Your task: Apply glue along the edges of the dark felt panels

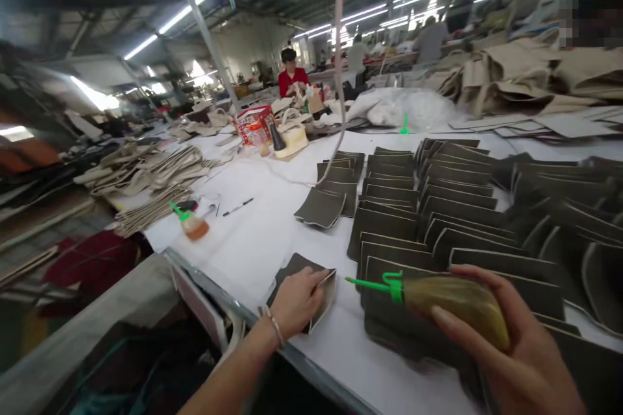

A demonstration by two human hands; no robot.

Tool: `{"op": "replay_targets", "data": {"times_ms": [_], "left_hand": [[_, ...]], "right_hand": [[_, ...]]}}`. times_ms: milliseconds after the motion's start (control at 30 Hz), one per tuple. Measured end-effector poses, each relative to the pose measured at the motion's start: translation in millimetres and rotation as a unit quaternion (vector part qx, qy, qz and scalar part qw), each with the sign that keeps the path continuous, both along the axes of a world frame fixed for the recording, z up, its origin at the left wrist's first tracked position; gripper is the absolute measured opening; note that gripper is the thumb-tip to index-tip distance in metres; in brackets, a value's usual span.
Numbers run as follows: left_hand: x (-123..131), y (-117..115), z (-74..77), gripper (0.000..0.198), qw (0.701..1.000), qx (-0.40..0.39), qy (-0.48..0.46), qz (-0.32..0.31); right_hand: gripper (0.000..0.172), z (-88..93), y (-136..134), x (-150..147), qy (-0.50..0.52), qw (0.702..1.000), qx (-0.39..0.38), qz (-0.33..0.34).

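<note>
My right hand (pixel 511 343) is wrapped round a squeeze glue bottle (pixel 455 305) of yellowish-brown liquid, lying on its side in the air. Its green nozzle (pixel 372 284) points left. Near the table's front edge, my left hand (pixel 299 298) grips a small dark panel (pixel 292 267) that looks like leather or coated cloth. The fingers lie along its right edge, where a pale underside shows; the thumb is hidden. The nozzle tip is a little right of this panel, apart from it. Rows of overlapping dark panels (pixel 389 227) fan out beneath and beyond the bottle.
On the white table (pixel 263 233) lie a pen (pixel 238 207) and a second green-tipped bottle (pixel 193 224). Stacked beige pieces (pixel 160 175) fill the left side. A hose (pixel 339 78) hangs down to the tabletop. A person in red (pixel 292 78) works at the far side.
</note>
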State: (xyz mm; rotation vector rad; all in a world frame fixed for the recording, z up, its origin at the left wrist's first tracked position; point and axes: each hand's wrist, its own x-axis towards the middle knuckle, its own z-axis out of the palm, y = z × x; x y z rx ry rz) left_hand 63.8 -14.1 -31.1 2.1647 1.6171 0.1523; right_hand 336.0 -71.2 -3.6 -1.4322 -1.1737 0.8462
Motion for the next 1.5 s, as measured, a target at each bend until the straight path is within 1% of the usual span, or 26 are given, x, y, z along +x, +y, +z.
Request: {"op": "replay_targets", "data": {"times_ms": [67, 167, 300, 467, 600, 700, 833, 933, 1033, 1100, 1167, 1233, 1367, 1500], "left_hand": [[2.9, -0.6, 0.8, 0.045, 1.0, 0.001, -0.002, 0.008], [3.5, -3.3, 2.0, 0.044, 1.0, 0.001, -0.011, 0.0], [-0.6, -3.7, 2.3, 0.043, 1.0, 0.009, -0.014, -0.01], [-1.9, -3.4, 2.5, 0.04, 1.0, 0.013, -0.013, -0.007], [-3.2, -4.0, 1.0, 0.037, 0.999, 0.018, -0.022, -0.015], [-4.0, -4.5, 0.2, 0.034, 0.999, 0.024, -0.026, -0.019], [-4.0, -4.8, 0.4, 0.028, 0.999, 0.032, -0.026, -0.021], [-3.9, -5.2, 1.1, 0.031, 0.999, 0.032, -0.027, -0.025], [-3.5, -6.2, 1.9, 0.033, 0.999, 0.029, -0.023, -0.023], [-2.9, -7.0, 2.3, 0.033, 0.999, 0.027, -0.017, -0.023], [-2.1, -7.7, 2.3, 0.035, 0.999, 0.027, -0.011, -0.024], [-1.4, -8.0, 2.0, 0.038, 0.999, 0.026, -0.008, -0.024], [-0.3, -7.9, 1.6, 0.041, 0.999, 0.024, -0.004, -0.022], [0.2, -7.2, 1.5, 0.043, 1.0, 0.018, 0.003, -0.025]], "right_hand": [[0.062, 3.0, 0.8, -4.5, -0.044, 0.998, -0.002, 0.033], [0.057, 6.7, 3.3, -13.5, -0.095, 0.994, 0.004, 0.056], [0.052, 2.8, 12.7, -23.9, -0.155, 0.983, 0.039, 0.09], [0.044, -1.1, 24.1, -32.9, -0.252, 0.951, 0.107, 0.143], [0.038, 0.3, 30.5, -38.6, -0.297, 0.927, 0.152, 0.172], [0.034, 1.0, 32.5, -41.8, -0.305, 0.916, 0.176, 0.192], [0.034, 1.4, 31.7, -43.8, -0.325, 0.912, 0.167, 0.188], [0.036, 0.8, 31.2, -43.0, -0.333, 0.916, 0.144, 0.171], [0.035, -2.2, 31.2, -40.4, -0.335, 0.916, 0.161, 0.153], [0.034, -5.4, 31.1, -38.1, -0.339, 0.911, 0.168, 0.164], [0.036, -8.3, 31.0, -35.9, -0.342, 0.909, 0.157, 0.178], [0.038, -9.9, 31.5, -34.2, -0.343, 0.909, 0.154, 0.177], [0.036, -9.6, 33.0, -33.0, -0.336, 0.913, 0.166, 0.162], [0.036, -9.3, 32.2, -32.9, -0.327, 0.916, 0.147, 0.18]]}}
